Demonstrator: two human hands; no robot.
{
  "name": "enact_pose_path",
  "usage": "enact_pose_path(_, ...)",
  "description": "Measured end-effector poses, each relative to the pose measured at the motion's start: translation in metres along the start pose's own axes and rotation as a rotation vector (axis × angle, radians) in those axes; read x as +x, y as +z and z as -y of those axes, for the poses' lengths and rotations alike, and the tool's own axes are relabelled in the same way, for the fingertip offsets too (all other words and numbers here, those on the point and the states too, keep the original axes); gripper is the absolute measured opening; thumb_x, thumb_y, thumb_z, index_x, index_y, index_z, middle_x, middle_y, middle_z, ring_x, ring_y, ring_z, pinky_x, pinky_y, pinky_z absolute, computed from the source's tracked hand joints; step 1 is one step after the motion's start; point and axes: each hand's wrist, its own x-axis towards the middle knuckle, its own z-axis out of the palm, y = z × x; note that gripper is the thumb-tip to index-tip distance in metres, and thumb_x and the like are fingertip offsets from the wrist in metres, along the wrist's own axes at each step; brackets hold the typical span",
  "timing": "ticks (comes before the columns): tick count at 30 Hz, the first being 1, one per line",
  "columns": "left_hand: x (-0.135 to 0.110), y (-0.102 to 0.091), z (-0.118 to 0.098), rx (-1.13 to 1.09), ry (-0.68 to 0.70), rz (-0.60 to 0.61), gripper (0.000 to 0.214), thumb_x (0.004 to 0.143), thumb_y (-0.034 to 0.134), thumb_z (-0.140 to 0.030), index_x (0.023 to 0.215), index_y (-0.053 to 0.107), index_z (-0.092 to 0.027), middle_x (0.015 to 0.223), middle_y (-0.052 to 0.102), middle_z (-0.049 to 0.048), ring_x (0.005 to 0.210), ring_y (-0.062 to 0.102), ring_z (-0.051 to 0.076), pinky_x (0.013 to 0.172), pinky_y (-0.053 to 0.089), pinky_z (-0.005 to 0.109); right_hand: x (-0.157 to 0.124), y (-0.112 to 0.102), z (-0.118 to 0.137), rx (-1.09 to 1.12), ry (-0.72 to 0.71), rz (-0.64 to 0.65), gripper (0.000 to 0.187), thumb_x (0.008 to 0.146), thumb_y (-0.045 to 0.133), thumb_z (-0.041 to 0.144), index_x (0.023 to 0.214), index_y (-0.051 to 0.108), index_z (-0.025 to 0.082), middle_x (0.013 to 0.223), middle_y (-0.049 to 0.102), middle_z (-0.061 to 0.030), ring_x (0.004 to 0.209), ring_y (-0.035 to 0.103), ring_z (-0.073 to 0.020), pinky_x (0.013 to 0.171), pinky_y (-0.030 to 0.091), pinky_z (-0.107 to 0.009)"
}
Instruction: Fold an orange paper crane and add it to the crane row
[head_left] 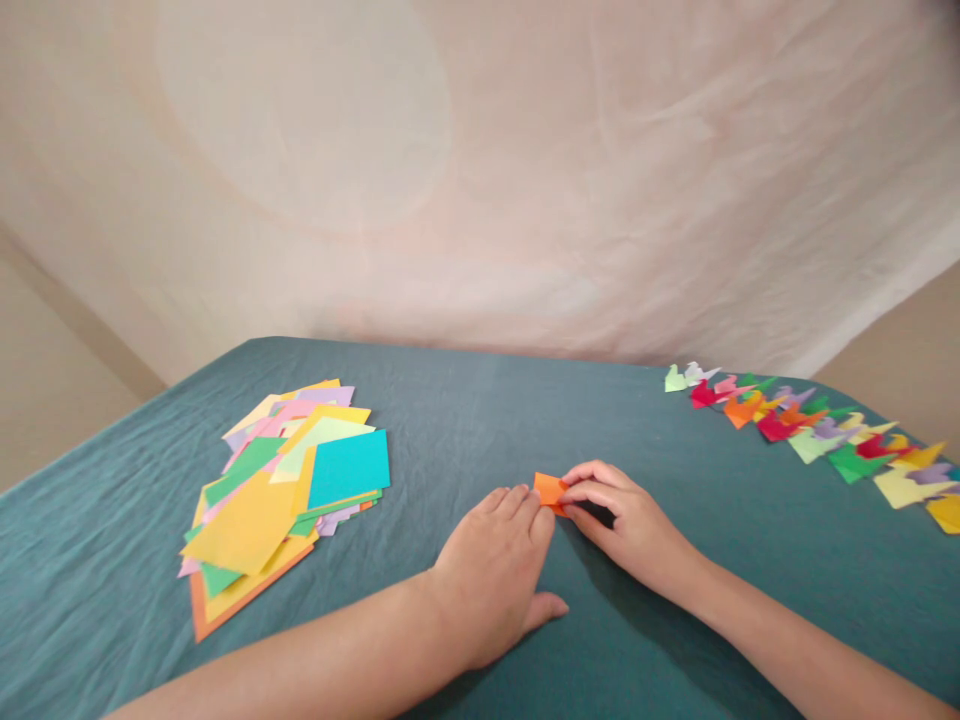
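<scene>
Pale, wrinkled cloth (525, 200) hangs across the top of the frame, a plain backdrop that lets the colours below stand out. Under it spreads the table (465, 410), covered in dark teal fabric with soft creases at the left.

Just below the middle of the frame is the orange paper (549, 487), small and, as far as I can tell, folded. It sits between both hands, about where each can reach it easily. The left hand (499, 560) lies palm down, its fingers flat and together at the paper's left edge, thumb stretched away toward the bottom; I take it to be steadying the piece against the table. The right hand (626, 505) has the right edge pinched between thumb and fingertips, a light grip that suits something so thin. The hands nearly meet over it.

Loose sheets (247, 525) fan out in a heap at the left of the frame, probably there to be within easy reach. Paper birds (780, 425) stand in a slanting band along the right, close together and well apart from the sheets, likely so neither gets mixed up or knocked.
</scene>
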Motion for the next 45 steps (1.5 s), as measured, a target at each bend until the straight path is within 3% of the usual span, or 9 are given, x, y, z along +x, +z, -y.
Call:
enact_pose_path(14, -0.001, 0.001, 0.000, -0.005, 0.014, -0.032, 0.062, 0.080, 0.052, -0.055, 0.120, 0.049, -0.008, 0.128, 0.048, 0.0170, 0.120, 0.043, 0.029, 0.102, 0.030, 0.041, 0.008, -0.003, 0.001, 0.109, 0.094, 0.067, 0.016, 0.087, 0.052, 0.026, 0.083, 0.066, 0.021, 0.092, 0.060, -0.0052, 0.086, 0.057, -0.0174, 0.082, 0.045, -0.034)
enact_pose_path(20, 0.000, -0.003, 0.006, -0.083, 0.021, -0.039, 0.071, 0.076, 0.060, -0.051, 0.128, 0.037, -0.009, 0.127, 0.049, 0.0173, 0.119, 0.045, 0.029, 0.098, 0.034, 0.042, 0.011, -0.008, 0.002, 0.115, 0.060, 0.110, 0.015, 0.086, 0.054, 0.029, 0.084, 0.067, 0.022, 0.090, 0.059, -0.0043, 0.084, 0.057, -0.0163, 0.078, 0.046, -0.032)
enact_pose_path(25, 0.008, -0.004, 0.028, -0.267, 0.051, -0.054, 0.043, 0.083, 0.057, -0.034, 0.118, 0.045, -0.012, 0.117, 0.056, 0.0129, 0.109, 0.052, 0.025, 0.092, 0.041, 0.038, 0.011, -0.010, 0.001, 0.125, 0.042, 0.149, 0.012, 0.084, 0.058, 0.026, 0.089, 0.069, 0.025, 0.093, 0.058, -0.0030, 0.087, 0.056, -0.0162, 0.079, 0.045, -0.031)
enact_pose_path(31, 0.020, 0.013, 0.042, -0.426, 0.013, -0.160, 0.031, 0.080, 0.060, -0.023, 0.107, 0.050, -0.015, 0.109, 0.057, 0.0078, 0.102, 0.053, 0.020, 0.090, 0.042, 0.034, 0.010, -0.010, -0.001, 0.074, 0.015, 0.162, 0.013, 0.083, 0.059, 0.022, 0.089, 0.069, 0.027, 0.095, 0.058, -0.0026, 0.092, 0.055, -0.0173, 0.085, 0.043, -0.035)
enact_pose_path(36, 0.022, 0.021, 0.039, -0.422, 0.008, -0.202, 0.015, 0.082, 0.057, -0.025, 0.095, 0.057, -0.017, 0.102, 0.056, 0.0053, 0.097, 0.052, 0.018, 0.087, 0.042, 0.033, 0.011, -0.010, 0.000, 0.078, 0.026, 0.166, 0.012, 0.083, 0.058, 0.023, 0.090, 0.068, 0.026, 0.094, 0.060, -0.0024, 0.090, 0.057, -0.0169, 0.083, 0.044, -0.034)
enact_pose_path(45, 0.019, 0.010, 0.039, -0.296, 0.063, -0.150, 0.019, 0.088, 0.048, -0.024, 0.090, 0.066, -0.019, 0.096, 0.059, 0.0034, 0.091, 0.056, 0.017, 0.084, 0.043, 0.029, 0.013, -0.010, 0.001, 0.134, 0.076, 0.139, 0.011, 0.084, 0.057, 0.026, 0.082, 0.067, 0.022, 0.091, 0.061, -0.0030, 0.085, 0.058, -0.0162, 0.080, 0.044, -0.032)
